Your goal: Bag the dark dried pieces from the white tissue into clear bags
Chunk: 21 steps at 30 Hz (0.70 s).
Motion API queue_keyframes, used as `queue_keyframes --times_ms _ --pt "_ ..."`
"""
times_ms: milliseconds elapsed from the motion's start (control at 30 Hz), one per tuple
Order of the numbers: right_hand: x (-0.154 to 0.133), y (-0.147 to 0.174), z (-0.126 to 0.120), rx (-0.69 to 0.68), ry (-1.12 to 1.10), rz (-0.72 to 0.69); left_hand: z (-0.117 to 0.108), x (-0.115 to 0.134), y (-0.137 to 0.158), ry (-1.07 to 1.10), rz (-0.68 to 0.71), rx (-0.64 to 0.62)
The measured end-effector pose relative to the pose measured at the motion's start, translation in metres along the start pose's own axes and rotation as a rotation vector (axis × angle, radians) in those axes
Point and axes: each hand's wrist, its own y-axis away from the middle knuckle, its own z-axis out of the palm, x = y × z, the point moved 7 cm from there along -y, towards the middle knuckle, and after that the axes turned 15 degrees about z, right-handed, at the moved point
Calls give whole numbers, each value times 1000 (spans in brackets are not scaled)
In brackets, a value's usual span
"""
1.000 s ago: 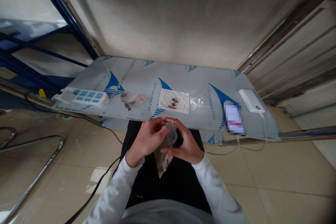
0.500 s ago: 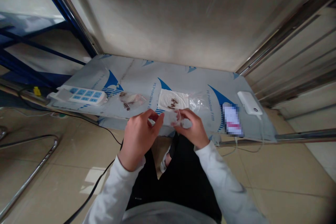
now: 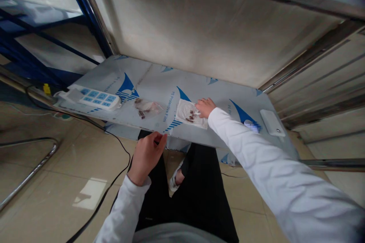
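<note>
Small brown pieces (image 3: 191,117) lie on a white, square, paper-like sheet (image 3: 182,107) on the metal shelf. My right hand (image 3: 205,107) reaches over the sheet's upper right corner, with its fingers curled down beside the brown pieces. Whatever those fingers grip is hidden or too small to make out. Nearer to me, just off the shelf's front edge, is my left hand (image 3: 146,153), its thumb and fingers pinched together. I cannot make out anything between them. Left of the sheet rests a clear plastic bag (image 3: 152,107) with brown pieces at its left end.
A white power strip with blue sockets (image 3: 98,98) sits at the left of the film-covered shelf (image 3: 148,79). To the right are a partly blurred-out phone (image 3: 252,126) and a white box-like device (image 3: 272,122). A black cable (image 3: 114,186) crosses the floor at left.
My right hand has moved forward from the shelf's front edge to the white sheet, and the clear bag it held is no longer distinct. My left hand has drawn slightly back towards me.
</note>
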Motion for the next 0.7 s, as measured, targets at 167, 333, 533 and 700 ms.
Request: queue_keyframes --times_ms 167,333,533,700 --pt "-15 -7 -1 22 85 -56 -2 -15 3 -11 -36 -1" --pt "-21 -6 -6 58 74 -74 5 -21 2 -12 -41 -10" --pt "23 3 -13 120 -101 48 4 -35 3 -10 -40 22" --pt "116 20 26 164 -499 454 -20 -54 -20 -125 1 221"
